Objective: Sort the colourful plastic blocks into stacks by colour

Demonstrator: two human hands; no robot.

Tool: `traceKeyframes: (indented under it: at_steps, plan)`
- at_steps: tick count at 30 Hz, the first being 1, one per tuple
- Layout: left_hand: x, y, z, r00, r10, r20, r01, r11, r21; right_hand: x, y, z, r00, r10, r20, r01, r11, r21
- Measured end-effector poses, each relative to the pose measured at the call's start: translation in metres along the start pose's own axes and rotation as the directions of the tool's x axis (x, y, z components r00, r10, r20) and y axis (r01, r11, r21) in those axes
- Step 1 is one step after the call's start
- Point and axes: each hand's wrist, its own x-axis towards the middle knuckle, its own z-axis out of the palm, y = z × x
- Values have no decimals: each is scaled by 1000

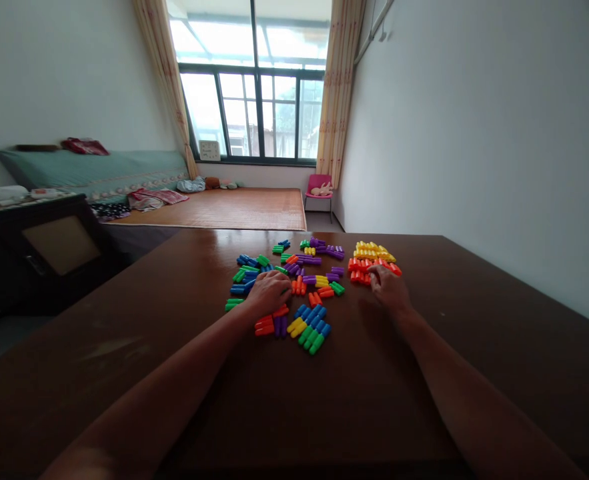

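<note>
A mixed spread of plastic finger-shaped building blocks lies on the dark brown table point(424, 373). My left hand point(270, 291) rests over it with curled fingers. Beside its fingertips are orange blocks point(299, 286); what the fingers hold, if anything, is hidden. My right hand point(390, 288) pinches an orange block point(373, 275) at the near edge of a group of orange blocks point(358, 265). Directly behind that group lie yellow blocks point(371, 251). Closest to me are joined blue, yellow and green blocks point(313, 327), with purple blocks point(280, 326) to their left.
Purple blocks point(329, 251) and green blocks point(278, 249) lie toward the table's far edge. Beyond it stands a bed with a woven mat point(254, 207), and a pink chair point(319, 187) is by the wall. A dark cabinet point(49, 240) stands at the left.
</note>
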Motion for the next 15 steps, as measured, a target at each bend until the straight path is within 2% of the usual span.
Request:
traceKeyframes:
  at_steps: [3,5,9,12,15]
  plan:
    - [1,-1,5,1000,15,-13,-15,1000,-20,2,6,9,1000,-25,20,24,999,35]
    - [1,-1,6,1000,22,-17,-22,1000,-19,2,-1,23,991,-120,56,115,991,74]
    - [2,1,6,999,33,-26,-34,999,-21,1,-23,55,938,-328,107,320,943,92]
    - [4,1,7,999,15,-37,-17,999,-39,-1,-29,74,947,-285,145,276,958,81]
    - [6,-3,11,999,-31,-34,29,998,-58,-3,-28,81,946,-236,223,216,970,111]
